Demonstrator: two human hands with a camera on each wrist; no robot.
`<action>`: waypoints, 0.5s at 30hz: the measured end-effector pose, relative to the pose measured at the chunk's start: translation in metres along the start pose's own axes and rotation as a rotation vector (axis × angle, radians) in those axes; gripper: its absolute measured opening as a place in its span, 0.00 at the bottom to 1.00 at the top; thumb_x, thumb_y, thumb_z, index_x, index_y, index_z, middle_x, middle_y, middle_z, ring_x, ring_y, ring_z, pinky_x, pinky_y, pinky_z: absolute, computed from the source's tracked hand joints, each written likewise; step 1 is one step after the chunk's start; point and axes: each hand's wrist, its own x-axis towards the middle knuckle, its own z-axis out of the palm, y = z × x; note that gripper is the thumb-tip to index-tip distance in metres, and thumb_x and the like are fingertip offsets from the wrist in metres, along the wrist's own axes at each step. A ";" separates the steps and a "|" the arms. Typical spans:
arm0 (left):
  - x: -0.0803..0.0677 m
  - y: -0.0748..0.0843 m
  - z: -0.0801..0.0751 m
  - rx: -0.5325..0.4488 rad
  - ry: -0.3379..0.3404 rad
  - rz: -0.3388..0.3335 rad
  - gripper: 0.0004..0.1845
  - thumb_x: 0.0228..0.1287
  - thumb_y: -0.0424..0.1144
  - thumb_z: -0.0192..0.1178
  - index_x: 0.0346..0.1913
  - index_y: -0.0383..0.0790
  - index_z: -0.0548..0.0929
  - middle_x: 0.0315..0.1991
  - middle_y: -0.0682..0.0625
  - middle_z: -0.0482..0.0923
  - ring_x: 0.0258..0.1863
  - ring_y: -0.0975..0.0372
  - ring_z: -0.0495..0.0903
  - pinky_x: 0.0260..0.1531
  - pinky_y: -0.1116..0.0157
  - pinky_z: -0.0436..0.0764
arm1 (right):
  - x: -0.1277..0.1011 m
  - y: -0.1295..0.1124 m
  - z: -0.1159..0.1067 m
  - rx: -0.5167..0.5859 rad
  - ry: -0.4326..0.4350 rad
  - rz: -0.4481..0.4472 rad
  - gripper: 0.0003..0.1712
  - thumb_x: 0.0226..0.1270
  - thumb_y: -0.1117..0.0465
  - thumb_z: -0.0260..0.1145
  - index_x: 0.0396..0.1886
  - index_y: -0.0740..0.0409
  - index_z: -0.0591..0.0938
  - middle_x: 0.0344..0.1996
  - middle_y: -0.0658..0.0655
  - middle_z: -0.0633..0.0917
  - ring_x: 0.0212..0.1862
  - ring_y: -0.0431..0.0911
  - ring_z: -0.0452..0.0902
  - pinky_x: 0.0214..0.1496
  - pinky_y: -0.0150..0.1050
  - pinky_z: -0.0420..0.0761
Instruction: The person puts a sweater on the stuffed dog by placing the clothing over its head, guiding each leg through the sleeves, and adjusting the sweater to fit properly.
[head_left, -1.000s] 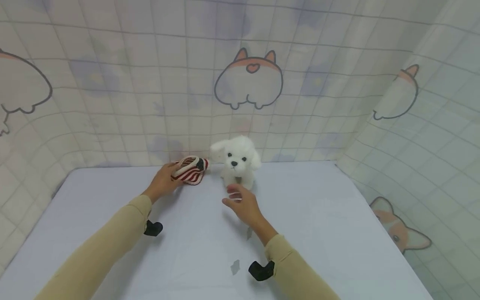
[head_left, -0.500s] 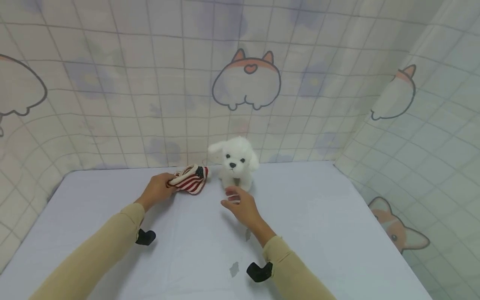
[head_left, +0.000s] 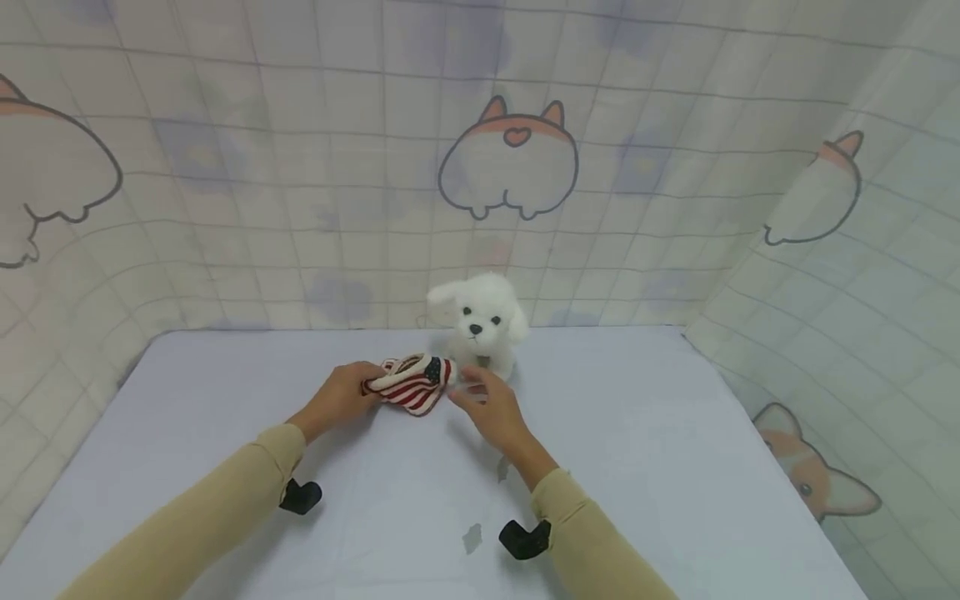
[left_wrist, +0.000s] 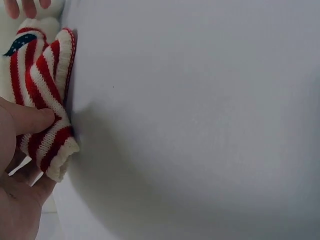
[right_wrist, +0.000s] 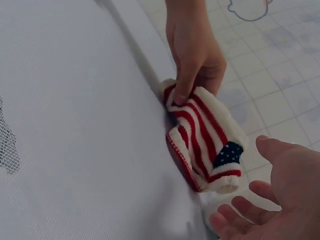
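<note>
A small knitted garment [head_left: 411, 387] with red and white stripes and a blue starred patch lies on the pale table [head_left: 660, 450]. My left hand [head_left: 341, 398] pinches its left end; the left wrist view shows my thumb on the striped knit [left_wrist: 42, 107]. My right hand [head_left: 483, 402] is open, fingers spread, right beside the garment's [right_wrist: 205, 140] right end, and I cannot tell whether it touches it. Just behind sits a white plush dog [head_left: 480, 325], facing me. In the right wrist view the left hand [right_wrist: 195, 55] grips the far end and the right hand [right_wrist: 270, 200] hovers by the near end.
Patterned fabric walls with cartoon corgis [head_left: 510, 158] enclose the table at the back and right. Two small grey marks [head_left: 471, 537] lie on the table surface near my right forearm. Black wrist mounts [head_left: 522, 540] hang under both sleeves.
My left hand has drawn the striped garment rightward and nearer, to in front of the dog. My right hand has reached forward to meet its right end.
</note>
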 end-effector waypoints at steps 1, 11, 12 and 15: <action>-0.001 0.001 0.001 -0.001 -0.006 0.011 0.16 0.58 0.26 0.63 0.51 0.33 0.83 0.52 0.37 0.81 0.56 0.44 0.78 0.56 0.47 0.76 | 0.001 0.000 0.000 -0.004 0.000 0.000 0.30 0.67 0.48 0.64 0.64 0.56 0.73 0.61 0.57 0.77 0.61 0.52 0.74 0.62 0.47 0.76; -0.017 0.016 0.008 0.002 0.021 0.149 0.14 0.57 0.26 0.63 0.48 0.34 0.85 0.51 0.42 0.83 0.55 0.48 0.80 0.54 0.51 0.79 | 0.008 -0.005 0.007 -0.044 0.000 0.073 0.38 0.65 0.36 0.60 0.67 0.52 0.70 0.65 0.57 0.73 0.64 0.54 0.72 0.63 0.50 0.75; -0.019 0.018 0.008 0.003 0.029 0.156 0.14 0.57 0.25 0.63 0.47 0.34 0.86 0.51 0.42 0.83 0.55 0.48 0.80 0.53 0.52 0.79 | 0.008 -0.005 0.007 -0.038 -0.003 0.085 0.39 0.64 0.35 0.60 0.68 0.53 0.69 0.66 0.58 0.73 0.64 0.54 0.72 0.63 0.51 0.75; -0.023 0.024 0.007 0.017 0.045 0.183 0.15 0.58 0.25 0.62 0.48 0.35 0.86 0.51 0.44 0.83 0.54 0.50 0.81 0.51 0.54 0.81 | 0.010 -0.004 0.008 -0.032 -0.011 0.105 0.41 0.64 0.35 0.60 0.69 0.53 0.68 0.67 0.58 0.71 0.65 0.55 0.71 0.64 0.51 0.74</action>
